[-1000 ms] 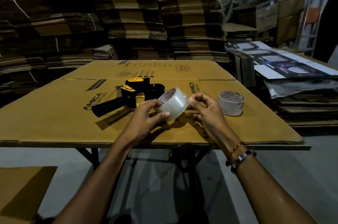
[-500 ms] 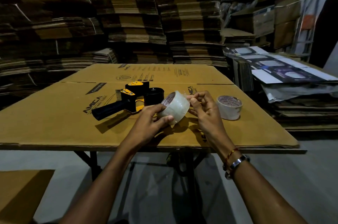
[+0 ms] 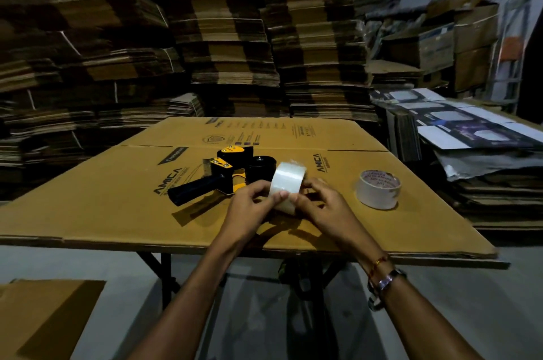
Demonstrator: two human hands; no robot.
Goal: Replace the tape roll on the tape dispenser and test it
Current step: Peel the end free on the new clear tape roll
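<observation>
A clear tape roll (image 3: 286, 185) is held on edge just above the cardboard sheet, between both hands. My left hand (image 3: 249, 207) grips its left side with the thumb on the outer band. Fingertips of my right hand (image 3: 321, 208) pinch the roll's near right edge. Behind the hands, a black and yellow tape dispenser (image 3: 223, 176) lies on its side, handle pointing left, its black hub bare. A second tape roll (image 3: 378, 188), white with red print on the core, lies flat to the right.
A flattened brown carton (image 3: 102, 201) covers the folding table. Tall stacks of flat cardboard (image 3: 205, 36) fill the back. Printed flat boxes (image 3: 470, 127) are piled at the right. Another cardboard piece (image 3: 44, 318) lies on the floor at lower left.
The clear roll has been turned in my hands, so its outer band now faces me instead of its core. Both hands stayed over the same spot.
</observation>
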